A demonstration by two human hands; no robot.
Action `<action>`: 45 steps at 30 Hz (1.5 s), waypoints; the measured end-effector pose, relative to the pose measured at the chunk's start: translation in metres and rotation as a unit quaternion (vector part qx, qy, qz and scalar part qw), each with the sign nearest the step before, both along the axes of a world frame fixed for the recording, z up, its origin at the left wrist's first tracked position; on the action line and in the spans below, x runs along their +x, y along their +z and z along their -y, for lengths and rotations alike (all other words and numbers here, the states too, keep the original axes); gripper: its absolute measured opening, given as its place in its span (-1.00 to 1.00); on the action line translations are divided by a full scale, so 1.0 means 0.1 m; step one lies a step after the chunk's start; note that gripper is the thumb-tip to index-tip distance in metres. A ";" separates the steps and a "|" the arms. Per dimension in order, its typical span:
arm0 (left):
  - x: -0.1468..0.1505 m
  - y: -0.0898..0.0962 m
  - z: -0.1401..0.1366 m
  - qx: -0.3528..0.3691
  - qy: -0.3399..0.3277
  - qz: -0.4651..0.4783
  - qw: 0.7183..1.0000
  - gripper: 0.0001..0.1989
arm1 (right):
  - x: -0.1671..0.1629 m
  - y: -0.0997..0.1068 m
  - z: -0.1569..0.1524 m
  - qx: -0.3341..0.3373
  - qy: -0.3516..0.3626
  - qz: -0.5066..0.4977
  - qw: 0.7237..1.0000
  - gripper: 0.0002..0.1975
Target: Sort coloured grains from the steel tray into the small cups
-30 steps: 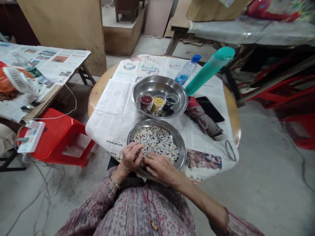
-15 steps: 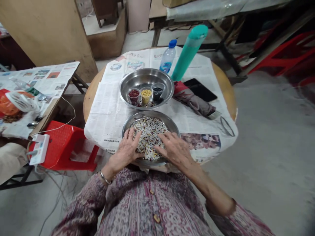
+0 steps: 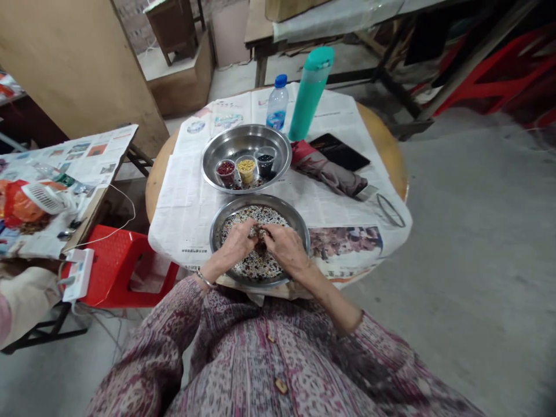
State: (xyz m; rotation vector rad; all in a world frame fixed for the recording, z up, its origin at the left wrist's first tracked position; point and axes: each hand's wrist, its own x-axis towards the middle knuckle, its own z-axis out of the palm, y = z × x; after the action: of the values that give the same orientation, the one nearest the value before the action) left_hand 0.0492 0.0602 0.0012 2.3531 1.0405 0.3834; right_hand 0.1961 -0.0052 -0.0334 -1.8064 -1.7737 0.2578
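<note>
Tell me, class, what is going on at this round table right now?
A person seated at a newspaper-covered round table has both hands in a metal pan of mixed beans. The left hand and right hand meet over the middle of the pan, fingertips together on the beans. Behind it, a second metal pan holds three small cups: red beans, yellow beans and dark beans. A teal flask and a water bottle stand further back.

— What does the person wear?
— A loose, long-sleeved blouse (image 3: 269,370) in a dense maroon, pink and cream print, closed down the front by small tan buttons (image 3: 281,386).
— Any jewellery?
— A thin silver metal bangle (image 3: 204,280) circles the left wrist.
</note>
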 end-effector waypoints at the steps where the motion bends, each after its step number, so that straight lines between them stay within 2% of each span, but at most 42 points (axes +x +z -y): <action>1: 0.02 0.04 -0.05 0.018 0.004 0.012 1.000 -0.70 | 0.04 0.06 -0.04 0.006 0.000 -0.006 1.000 -0.69; 3: 0.02 0.13 -0.14 0.064 0.013 0.023 0.998 -0.71 | 0.12 0.15 -0.04 0.022 -0.005 -0.010 1.000 -0.68; 5: -0.01 0.20 -0.20 0.102 0.022 -0.005 0.995 -0.66 | 0.16 0.19 0.04 0.035 -0.017 -0.002 0.999 -0.68; 9: -0.09 0.21 -0.22 0.108 0.019 -0.131 0.985 -0.21 | 0.15 0.13 0.30 0.056 -0.017 0.021 0.998 -0.70; 10: -0.10 0.18 -0.20 0.102 0.019 -0.153 0.983 -0.15 | 0.13 0.10 0.34 0.063 -0.015 0.022 0.998 -0.71; 11: -0.11 0.15 -0.18 0.095 0.016 -0.164 0.982 -0.17 | 0.11 0.08 0.38 0.071 -0.014 0.020 0.997 -0.73; 13: -0.12 0.09 -0.10 0.078 0.000 -0.154 0.985 -0.39 | 0.07 0.04 0.42 0.088 -0.023 0.005 0.996 -0.73; 15: -0.14 0.03 0.00 0.057 -0.027 -0.116 0.991 -0.66 | 0.03 0.03 0.42 0.105 -0.042 -0.021 0.993 -0.72; 17: -0.16 0.03 0.11 0.032 -0.060 -0.070 0.995 -0.78 | 0.02 0.04 0.41 0.117 -0.062 -0.044 0.990 -0.71; 20: -0.23 0.14 0.26 0.010 -0.133 -0.024 0.991 -0.75 | 0.01 0.06 0.41 0.126 -0.072 -0.068 0.987 -0.68; 24: -0.27 0.30 0.35 0.049 -0.293 -0.065 0.953 -0.53 | 0.00 0.07 0.42 0.129 -0.075 -0.075 0.986 -0.68; 26: -0.23 0.27 0.34 0.086 -0.334 -0.087 0.935 -0.53 | 0.00 0.06 0.42 0.126 -0.077 -0.072 0.986 -0.69; 28: -0.15 0.18 0.28 0.123 -0.350 -0.096 0.924 -0.65 | 0.00 0.06 0.42 0.126 -0.081 -0.073 0.986 -0.70; 30: -0.08 0.09 0.17 0.152 -0.350 -0.103 0.919 -0.78 | 0.00 0.05 0.43 0.138 -0.086 -0.080 0.983 -0.70; 32: -0.03 0.05 0.04 0.155 -0.316 -0.099 0.931 -0.78 | 0.00 0.04 0.43 0.152 -0.087 -0.091 0.980 -0.69; 36: -0.01 0.12 -0.19 0.149 -0.168 -0.067 0.972 -0.74 | 0.01 0.04 0.44 0.157 -0.082 -0.117 0.977 -0.69; 37: -0.01 0.15 -0.22 0.151 -0.136 -0.077 0.976 -0.69 | 0.01 0.04 0.44 0.158 -0.081 -0.123 0.976 -0.68; 39: 0.03 0.17 -0.24 0.150 -0.100 -0.121 0.976 -0.39 | 0.01 0.03 0.44 0.164 -0.082 -0.134 0.974 -0.68; 41: 0.11 0.15 -0.22 0.144 -0.102 -0.159 0.971 -0.13 | 0.01 0.01 0.44 0.179 -0.089 -0.141 0.970 -0.68; 42: 0.17 0.13 -0.20 0.143 -0.114 -0.167 0.969 -0.08 | 0.00 0.00 0.44 0.188 -0.096 -0.143 0.967 -0.67; 45: 0.36 0.05 -0.09 0.144 -0.180 -0.152 0.961 -0.15 | 0.00 -0.05 0.43 0.211 -0.116 -0.146 0.959 -0.67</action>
State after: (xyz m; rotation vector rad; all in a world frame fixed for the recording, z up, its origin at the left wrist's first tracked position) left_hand 0.0852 0.0695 0.0061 2.8628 0.6928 0.0333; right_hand 0.1962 -0.0487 -0.0380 -1.5539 -1.2820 0.0403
